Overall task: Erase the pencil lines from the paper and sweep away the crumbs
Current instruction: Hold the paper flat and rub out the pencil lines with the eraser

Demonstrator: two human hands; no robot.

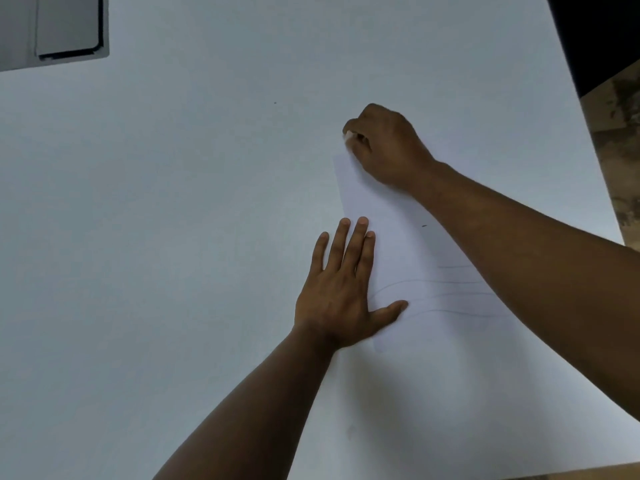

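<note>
From the head camera, a white sheet of paper (391, 237) lies slanted on a pale table (173, 237), toward the right of the view. The left hand (341, 289) rests flat on the paper's left edge, fingers straight and slightly spread, thumb out across the sheet, pinning it down. The right hand (388, 147) reaches over the sheet to its far corner, fingers curled tight around something small and white, most likely an eraser (349, 135), of which only a sliver shows at the fingertips. Whether the eraser touches the paper or sits just past its corner cannot be told. Several faint wavy pencil lines (446, 299) run across the lower part of the sheet, beside the left thumb and partly under the right forearm; they look whole. The upper part of the sheet looks blank, though it cannot be told whether lines were ever drawn there. One short dark mark (424, 225) sits mid-sheet, either a stray stroke or a crumb. A tiny dark speck (275, 103) lies on the table well away from the paper. A grey device (55, 29) sits at the far left corner. As a judgement, most of the job remains: the visible lines need rubbing out and the sweeping has not started.
</note>
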